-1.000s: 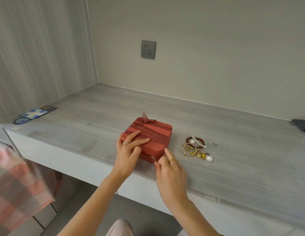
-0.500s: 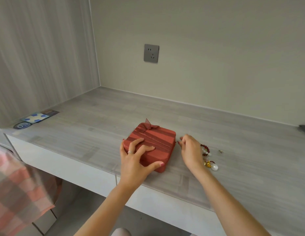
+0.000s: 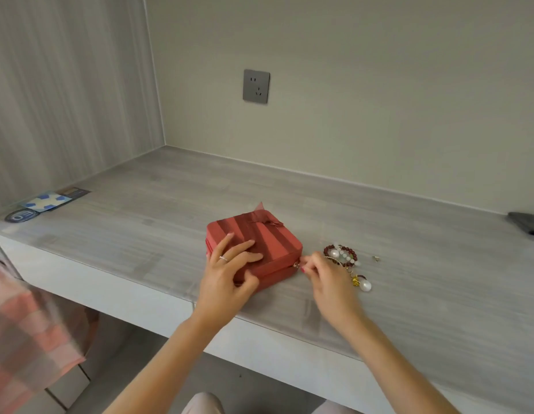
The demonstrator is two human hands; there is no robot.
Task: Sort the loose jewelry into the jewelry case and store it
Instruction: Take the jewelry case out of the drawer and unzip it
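Your left hand (image 3: 230, 273) lies flat on the shut red jewelry case (image 3: 259, 249), fingers spread, gripping nothing. Your right hand (image 3: 325, 279) pinches the zipper pull (image 3: 296, 265) at its right corner. Loose jewelry (image 3: 345, 259) lies just beside it.

Table (image 3: 334, 201) wide open behind and left of jewelry case (image 3: 268, 243). Right of case: loose jewelry (image 3: 345, 258) heap just beside, right hand (image 3: 325, 279) between them. Dark object (image 3: 525, 222) at far right edge; cards (image 3: 47, 201) far left.
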